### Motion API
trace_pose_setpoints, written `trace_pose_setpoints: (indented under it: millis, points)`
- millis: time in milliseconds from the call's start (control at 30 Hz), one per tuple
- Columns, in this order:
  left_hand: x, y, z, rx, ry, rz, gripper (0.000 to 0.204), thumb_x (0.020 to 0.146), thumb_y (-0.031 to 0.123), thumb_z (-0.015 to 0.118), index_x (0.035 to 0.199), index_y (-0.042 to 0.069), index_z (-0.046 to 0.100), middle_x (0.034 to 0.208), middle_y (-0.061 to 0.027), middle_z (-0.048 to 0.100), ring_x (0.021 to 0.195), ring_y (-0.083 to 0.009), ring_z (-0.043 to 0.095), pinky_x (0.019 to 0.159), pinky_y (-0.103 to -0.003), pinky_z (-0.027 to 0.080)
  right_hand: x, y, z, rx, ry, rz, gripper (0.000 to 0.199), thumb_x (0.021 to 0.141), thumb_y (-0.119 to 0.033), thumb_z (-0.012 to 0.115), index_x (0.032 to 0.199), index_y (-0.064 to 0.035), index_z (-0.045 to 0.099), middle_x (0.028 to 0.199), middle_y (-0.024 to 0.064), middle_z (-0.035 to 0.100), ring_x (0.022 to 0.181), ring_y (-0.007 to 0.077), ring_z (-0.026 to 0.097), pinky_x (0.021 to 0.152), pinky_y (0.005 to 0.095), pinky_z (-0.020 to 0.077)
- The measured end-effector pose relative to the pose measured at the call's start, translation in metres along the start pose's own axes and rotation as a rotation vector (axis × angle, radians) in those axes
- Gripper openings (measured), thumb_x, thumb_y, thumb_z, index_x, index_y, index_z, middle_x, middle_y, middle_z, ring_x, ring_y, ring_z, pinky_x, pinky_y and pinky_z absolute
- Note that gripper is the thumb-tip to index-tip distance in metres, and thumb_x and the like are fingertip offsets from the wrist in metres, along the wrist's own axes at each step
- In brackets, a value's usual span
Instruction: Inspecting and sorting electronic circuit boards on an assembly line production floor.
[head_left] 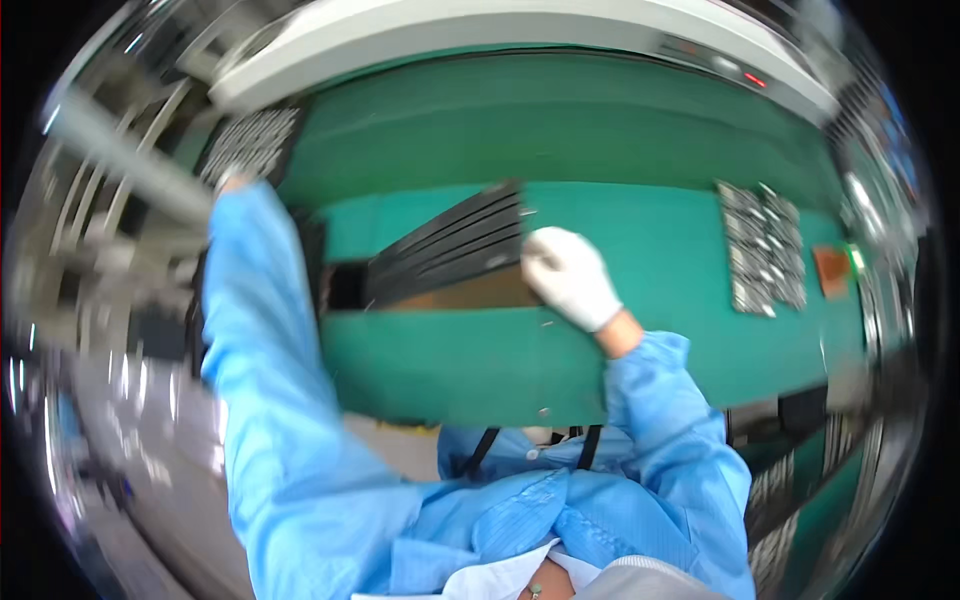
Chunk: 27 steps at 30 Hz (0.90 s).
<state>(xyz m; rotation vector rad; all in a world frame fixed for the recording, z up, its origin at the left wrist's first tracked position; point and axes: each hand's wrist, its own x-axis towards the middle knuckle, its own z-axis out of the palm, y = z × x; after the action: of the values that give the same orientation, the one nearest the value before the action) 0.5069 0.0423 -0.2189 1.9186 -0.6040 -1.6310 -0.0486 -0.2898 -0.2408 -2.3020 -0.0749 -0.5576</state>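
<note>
My right hand (568, 277) wears a white glove. Its fingers close on the right end of a black ridged tray (450, 245), which lies aslant on the green work surface. Under the tray a brown flat piece (465, 297) shows along its near side. My left arm stretches far out to the left. At its end my left hand (233, 183) reaches the near edge of a dark tray (252, 143) filled with rows of small silvery parts. The sleeve and motion blur hide that hand's fingers.
A block of silvery metal parts (762, 248) lies to the right on the green surface (640, 215), beside a small orange-brown piece (831, 271). Across the far side runs a white housing (520, 30) with a red-lit display. Racks stand at left.
</note>
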Motion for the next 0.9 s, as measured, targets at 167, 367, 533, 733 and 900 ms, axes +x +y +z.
trace_pose_setpoints:
  millis: [167, 367, 533, 733, 900]
  points:
    - [0.143, 0.261, 0.095, 0.080, 0.077, 0.234, 0.041, 0.097, 0.040, 0.061, 0.130, 0.017, 0.066, 0.138, -0.0020, 0.061, 0.124, -0.0203, 0.055, 0.105, -0.037, 0.044, 0.002, 0.005, 0.014, 0.046, -0.028, -0.070, 0.025, 0.087, -0.035, 0.061, 0.079, -0.0111, 0.062, 0.080, 0.0147, 0.062, 0.077, 0.0376, 0.062, 0.070, 0.0486, 0.0487]
    - [0.181, 0.243, 0.113, -0.159, 0.236, 0.487, 0.037, 0.098, 0.037, 0.059, 0.126, 0.014, 0.068, 0.129, -0.0041, 0.065, 0.116, -0.0207, 0.060, 0.098, -0.036, 0.048, -0.004, 0.005, 0.012, 0.128, 0.087, -0.039, 0.022, 0.085, -0.026, 0.062, 0.073, -0.0073, 0.062, 0.073, 0.0151, 0.063, 0.075, 0.0380, 0.062, 0.072, 0.0496, 0.0495]
    - [0.111, 0.076, 0.052, -0.519, 0.503, 0.574, 0.035, 0.099, 0.034, 0.058, 0.123, 0.011, 0.069, 0.122, -0.0058, 0.068, 0.109, -0.0210, 0.063, 0.092, -0.035, 0.052, -0.003, 0.001, 0.008, 0.092, 0.106, -0.005, 0.021, 0.084, -0.023, 0.063, 0.071, -0.0067, 0.061, 0.072, 0.0140, 0.063, 0.076, 0.0364, 0.063, 0.074, 0.0478, 0.0503]
    - [-0.014, -0.066, 0.029, -0.973, 0.897, 0.618, 0.034, 0.100, 0.031, 0.056, 0.119, 0.008, 0.071, 0.113, -0.0079, 0.072, 0.102, -0.0214, 0.068, 0.084, -0.033, 0.056, -0.003, 0.004, 0.008, 0.100, 0.102, -0.022, 0.022, 0.084, -0.023, 0.063, 0.071, -0.0063, 0.060, 0.072, 0.0140, 0.062, 0.076, 0.0363, 0.063, 0.074, 0.0476, 0.0502]
    - [-0.078, -0.095, 0.003, -1.289, 1.173, 0.595, 0.029, 0.097, 0.023, 0.057, 0.113, 0.002, 0.070, 0.110, -0.0076, 0.073, 0.097, -0.0200, 0.070, 0.080, -0.027, 0.059, -0.004, -0.001, 0.008, 0.118, 0.089, -0.066, 0.023, 0.085, -0.024, 0.063, 0.072, -0.0059, 0.060, 0.072, 0.0144, 0.062, 0.076, 0.0357, 0.063, 0.073, 0.0475, 0.0502]
